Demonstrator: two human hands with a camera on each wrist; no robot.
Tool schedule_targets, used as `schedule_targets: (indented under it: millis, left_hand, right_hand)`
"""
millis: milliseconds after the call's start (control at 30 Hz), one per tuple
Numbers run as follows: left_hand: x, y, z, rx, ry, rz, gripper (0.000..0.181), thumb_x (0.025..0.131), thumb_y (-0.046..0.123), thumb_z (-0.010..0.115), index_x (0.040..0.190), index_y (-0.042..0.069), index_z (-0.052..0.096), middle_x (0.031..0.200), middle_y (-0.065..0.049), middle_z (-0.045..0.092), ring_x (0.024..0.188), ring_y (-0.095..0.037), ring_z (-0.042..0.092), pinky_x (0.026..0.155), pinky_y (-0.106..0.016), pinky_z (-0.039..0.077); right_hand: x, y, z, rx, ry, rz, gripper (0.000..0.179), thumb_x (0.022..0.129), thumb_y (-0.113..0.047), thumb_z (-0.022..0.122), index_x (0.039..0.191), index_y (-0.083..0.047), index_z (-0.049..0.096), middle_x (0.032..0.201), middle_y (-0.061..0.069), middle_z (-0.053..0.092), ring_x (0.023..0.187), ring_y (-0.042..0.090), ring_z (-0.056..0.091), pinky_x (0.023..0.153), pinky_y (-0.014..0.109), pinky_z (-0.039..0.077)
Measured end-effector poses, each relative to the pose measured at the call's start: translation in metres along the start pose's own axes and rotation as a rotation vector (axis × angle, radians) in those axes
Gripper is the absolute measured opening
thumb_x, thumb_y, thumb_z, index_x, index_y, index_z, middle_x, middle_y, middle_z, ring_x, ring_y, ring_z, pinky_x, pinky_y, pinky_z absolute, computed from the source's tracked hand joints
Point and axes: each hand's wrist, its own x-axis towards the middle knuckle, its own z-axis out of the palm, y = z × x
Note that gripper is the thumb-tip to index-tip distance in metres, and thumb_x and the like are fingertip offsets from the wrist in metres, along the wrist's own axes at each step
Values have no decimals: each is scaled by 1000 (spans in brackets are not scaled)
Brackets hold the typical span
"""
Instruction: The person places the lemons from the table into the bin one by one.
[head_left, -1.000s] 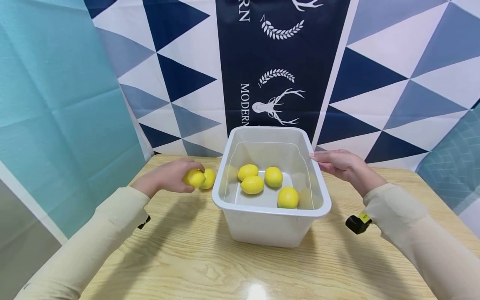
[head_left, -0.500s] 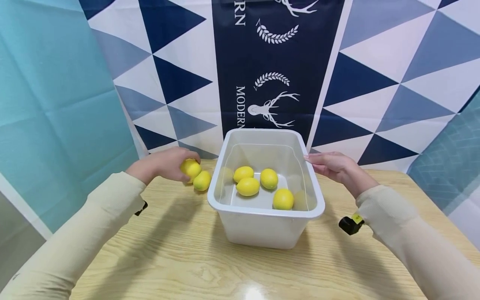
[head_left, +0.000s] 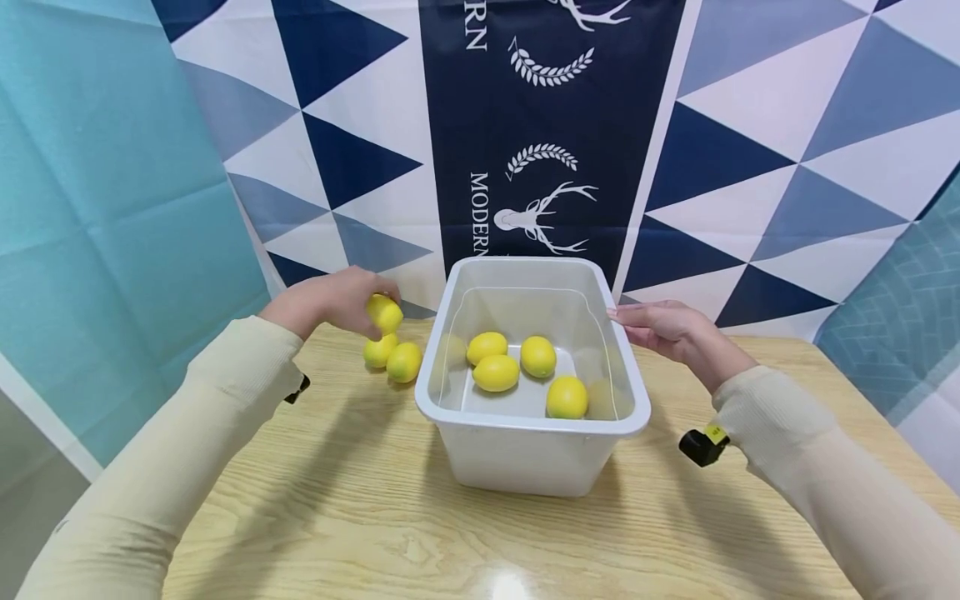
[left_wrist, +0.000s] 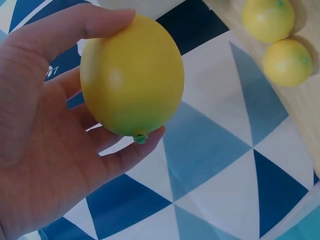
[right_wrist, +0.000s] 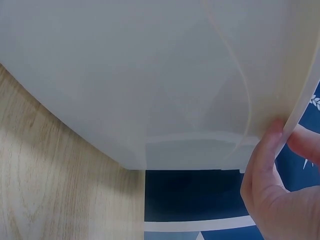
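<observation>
My left hand (head_left: 333, 302) holds a yellow lemon (head_left: 385, 315) above the table, thumb on one side and fingers curled round the other. In the left wrist view this lemon (left_wrist: 132, 75) shows a small green stem tip. Two more lemons, one farther left (head_left: 380, 352) and one nearer the bin (head_left: 404, 362), lie on the table just below it. A pale grey plastic bin (head_left: 532, 423) stands at the middle with several lemons (head_left: 495, 373) on its floor. My right hand (head_left: 675, 333) pinches the bin's right rim between thumb and fingers, as the right wrist view shows (right_wrist: 280, 195).
The bin stands on a light wood table (head_left: 360, 517). Behind it hangs a patterned cloth (head_left: 540, 108) with triangles and a deer print, and a teal cloth (head_left: 127, 167) closes off the left side. Black wrist cameras (head_left: 703, 447) sit under the sleeves.
My left hand has gripped a lemon and lifted it from beside the others, uncovering the lemon behind. The head view has shifted slightly. My right hand stays at the bin's rim.
</observation>
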Motion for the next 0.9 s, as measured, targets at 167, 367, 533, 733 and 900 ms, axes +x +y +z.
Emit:
schedule_targets:
  millis: [167,367,533,733,900]
  left_hand:
    - [6,7,-10,13,8,-32,45,75,12,72,118,12,62,112,-10,64,98,-26,53,86,-41,51]
    - [13,18,-21,28,18,-57,45,74,12,72,118,13,62,111,-9,64,96,-26,55,85,-39,52]
    - [20,27,-28,50,15,-63,46,73,13,73,118,12,62,109,-8,65,93,-25,55,83,-38,52]
    - [27,40,-36,46,1,-97,48,73,13,72,120,15,61,107,-7,63,94,-25,55,82,-36,51]
    - [37,54,-40,28,9,-98,47,74,13,70,120,17,61,106,-5,63,95,-24,54,83,-34,50]
  right_hand:
    - [-1,-2,-1,3,1,6,13,87,-16,70,76,-23,70,81,-12,69,77,1,68,78,14,56]
    - [-2,-1,-1,21,-9,15,11,86,-16,71,77,-22,69,82,-11,69,77,2,68,78,14,56]
    - [-2,-1,-2,32,-20,12,14,88,-13,69,77,-21,70,81,-10,70,76,1,68,78,15,57]
    - [-1,-1,-1,30,-32,14,15,88,-12,69,77,-22,70,82,-10,69,78,1,68,79,15,57]
    - [-1,0,-2,39,-31,17,16,88,-13,69,75,-22,71,81,-11,69,77,1,67,78,15,56]
